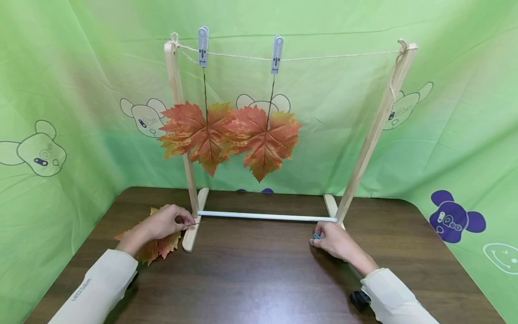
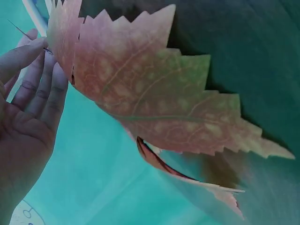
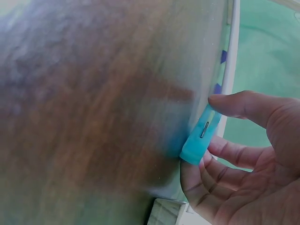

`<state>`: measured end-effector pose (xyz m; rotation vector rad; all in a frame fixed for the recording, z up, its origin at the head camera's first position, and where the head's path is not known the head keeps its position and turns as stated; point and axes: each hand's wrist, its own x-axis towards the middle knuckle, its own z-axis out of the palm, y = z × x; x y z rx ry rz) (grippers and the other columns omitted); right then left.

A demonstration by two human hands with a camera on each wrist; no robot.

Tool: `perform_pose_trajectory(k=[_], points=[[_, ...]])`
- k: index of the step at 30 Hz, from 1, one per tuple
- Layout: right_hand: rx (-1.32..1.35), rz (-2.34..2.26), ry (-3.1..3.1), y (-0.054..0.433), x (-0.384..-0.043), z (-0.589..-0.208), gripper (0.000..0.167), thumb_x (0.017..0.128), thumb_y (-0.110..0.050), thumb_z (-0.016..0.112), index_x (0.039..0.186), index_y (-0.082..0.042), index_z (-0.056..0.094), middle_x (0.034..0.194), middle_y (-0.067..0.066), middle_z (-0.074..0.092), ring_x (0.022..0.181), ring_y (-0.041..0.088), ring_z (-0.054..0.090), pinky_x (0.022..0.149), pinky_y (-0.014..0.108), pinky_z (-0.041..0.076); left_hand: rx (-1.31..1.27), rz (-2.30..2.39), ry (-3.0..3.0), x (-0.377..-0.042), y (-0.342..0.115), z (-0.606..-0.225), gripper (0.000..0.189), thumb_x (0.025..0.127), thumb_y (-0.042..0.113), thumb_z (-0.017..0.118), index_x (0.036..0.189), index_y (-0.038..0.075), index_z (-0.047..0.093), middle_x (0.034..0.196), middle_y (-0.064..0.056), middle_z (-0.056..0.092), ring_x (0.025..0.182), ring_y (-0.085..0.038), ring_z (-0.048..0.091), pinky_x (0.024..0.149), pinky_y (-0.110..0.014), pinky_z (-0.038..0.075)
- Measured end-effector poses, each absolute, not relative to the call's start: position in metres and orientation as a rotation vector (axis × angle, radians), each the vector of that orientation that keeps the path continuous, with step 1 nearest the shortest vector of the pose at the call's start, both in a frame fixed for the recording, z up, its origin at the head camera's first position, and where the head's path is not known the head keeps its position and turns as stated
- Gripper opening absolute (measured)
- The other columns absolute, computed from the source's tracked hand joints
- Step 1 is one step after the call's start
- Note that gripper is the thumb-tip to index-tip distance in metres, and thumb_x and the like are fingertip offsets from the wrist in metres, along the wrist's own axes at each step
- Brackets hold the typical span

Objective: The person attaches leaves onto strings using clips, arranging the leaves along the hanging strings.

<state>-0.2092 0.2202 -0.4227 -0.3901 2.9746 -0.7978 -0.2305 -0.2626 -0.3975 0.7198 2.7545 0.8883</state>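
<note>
My left hand point(image 1: 165, 222) pinches the thin stem point(image 1: 201, 222) of an orange-red artificial maple leaf point(image 1: 167, 245) beside the stand's left foot. The leaf hangs below and behind the hand, partly hidden by it in the head view; the left wrist view shows its jagged underside point(image 2: 140, 89). Low near the stand's right post, my right hand point(image 1: 333, 239) holds a light blue clothespin point(image 3: 201, 136) between thumb and fingers. Two similar leaves, a left one point(image 1: 202, 135) and a right one point(image 1: 265, 139), hang by their stems from grey clothespins point(image 1: 203, 47) on a string.
A wooden stand has a left post point(image 1: 174, 76) and a right post point(image 1: 376, 130), with the string point(image 1: 340, 56) tied between their tops. A white rod point(image 1: 267, 216) joins them near the brown table point(image 1: 243, 270). Green printed cloth point(image 1: 323, 18) surrounds the table.
</note>
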Motion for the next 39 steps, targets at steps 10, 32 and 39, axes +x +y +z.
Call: perform_pose_trajectory(k=[10, 32, 39], points=[[-0.389, -0.83, 2.986, 0.219, -0.209, -0.422, 0.023, 0.084, -0.015, 0.082, 0.081, -0.007, 0.061, 0.075, 0.002, 0.058, 0.07, 0.013, 0.052, 0.064, 0.027, 0.043, 0.751, 0.877, 2.742, -0.225, -0.256, -0.39, 0.023, 0.095, -0.011, 0.064, 0.103, 0.004, 0.08, 0.097, -0.007, 0.074, 0.084, -0.012, 0.06, 0.068, -0.022, 0.049], [-0.428, -0.997, 2.911, 0.209, -0.208, -0.398, 0.016, 0.085, -0.012, 0.077, 0.092, -0.004, 0.065, 0.081, 0.003, 0.062, 0.076, 0.014, 0.056, 0.068, 0.025, 0.046, 0.807, 0.812, 2.757, -0.206, -0.243, -0.364, 0.027, 0.094, -0.013, 0.063, 0.11, 0.002, 0.078, 0.095, -0.007, 0.071, 0.081, -0.008, 0.056, 0.067, -0.023, 0.049], [-0.427, -0.999, 2.902, 0.208, -0.206, -0.392, 0.018, 0.087, -0.013, 0.077, 0.094, -0.003, 0.065, 0.083, 0.004, 0.063, 0.078, 0.015, 0.056, 0.069, 0.026, 0.046, 0.842, 0.761, 2.786, -0.199, -0.234, -0.353, 0.024, 0.095, -0.01, 0.066, 0.111, 0.003, 0.078, 0.095, -0.007, 0.072, 0.078, -0.006, 0.056, 0.065, -0.021, 0.048]])
